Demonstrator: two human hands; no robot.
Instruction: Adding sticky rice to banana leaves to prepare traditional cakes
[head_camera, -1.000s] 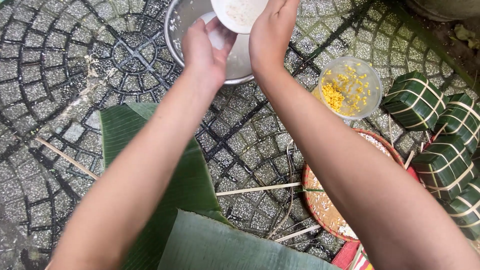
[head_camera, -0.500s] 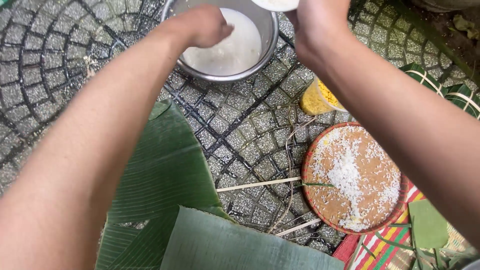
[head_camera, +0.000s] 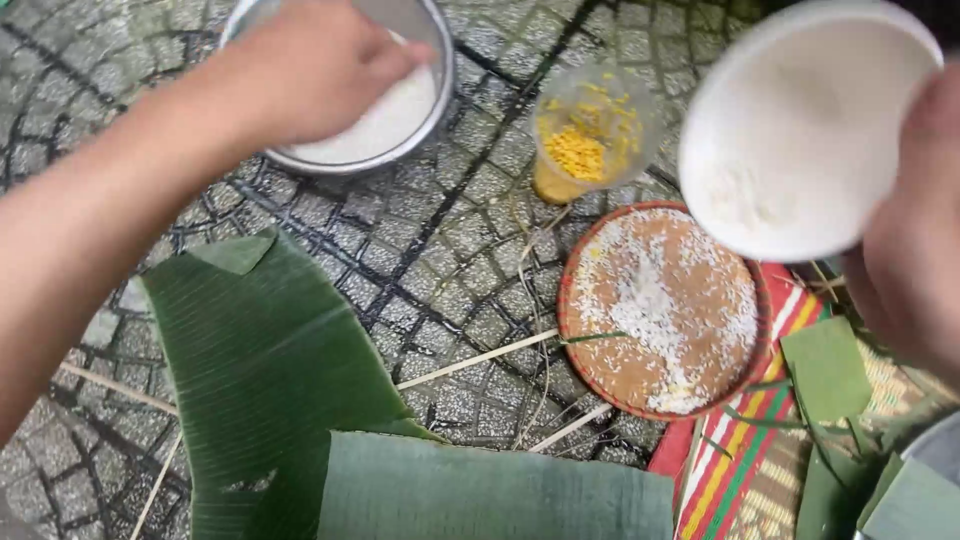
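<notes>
Now right hand (head_camera: 915, 250) apparently lifted white bowl (head_camera: 800, 130) nearer.

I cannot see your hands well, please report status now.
Left hand in metal bowl of rice. Right hand holds white bowl. Round tray, banana leaves below.

Bare paving (head_camera: 440, 250) lies open between the banana leaves (head_camera: 270, 370), round woven tray (head_camera: 600, 385) and metal bowl (head_camera: 440, 110).

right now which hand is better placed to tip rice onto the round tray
Right. The right hand holds the white bowl just above the round tray, while the left hand is off at the metal bowl.
</notes>
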